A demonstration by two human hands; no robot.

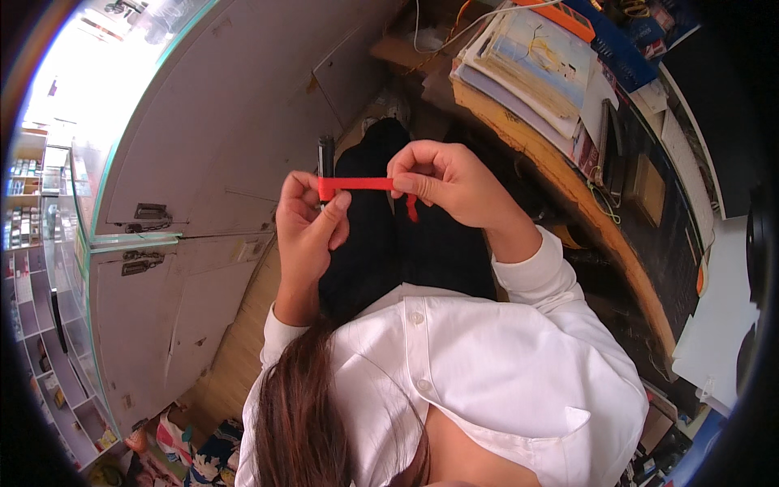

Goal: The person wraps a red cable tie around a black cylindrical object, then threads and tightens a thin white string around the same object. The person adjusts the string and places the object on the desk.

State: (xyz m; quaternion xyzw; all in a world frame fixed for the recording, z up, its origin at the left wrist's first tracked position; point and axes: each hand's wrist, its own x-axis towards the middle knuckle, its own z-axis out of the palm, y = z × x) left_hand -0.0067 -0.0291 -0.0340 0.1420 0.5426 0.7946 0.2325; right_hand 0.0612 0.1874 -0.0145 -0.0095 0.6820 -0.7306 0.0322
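Observation:
My left hand [313,225] holds a black capped marker pen [326,157] upright, thumb and fingers around its lower part. A red ribbon [359,183] lies around the pen just above my left thumb. From there it runs taut to my right hand [441,179], which pinches it between thumb and forefinger. The ribbon's loose end hangs below the right fingers. Both hands are above my lap in dark trousers. The pen's lower end is mostly hidden by the left hand.
A worn wooden desk [548,146] at the right bears stacked papers and books [529,61], and a small brown box [646,190]. Grey cabinet doors [201,146] with metal latches stand at the left, beside glass-fronted shelves [55,292]. Patterned cloth [213,453] lies at the lower left.

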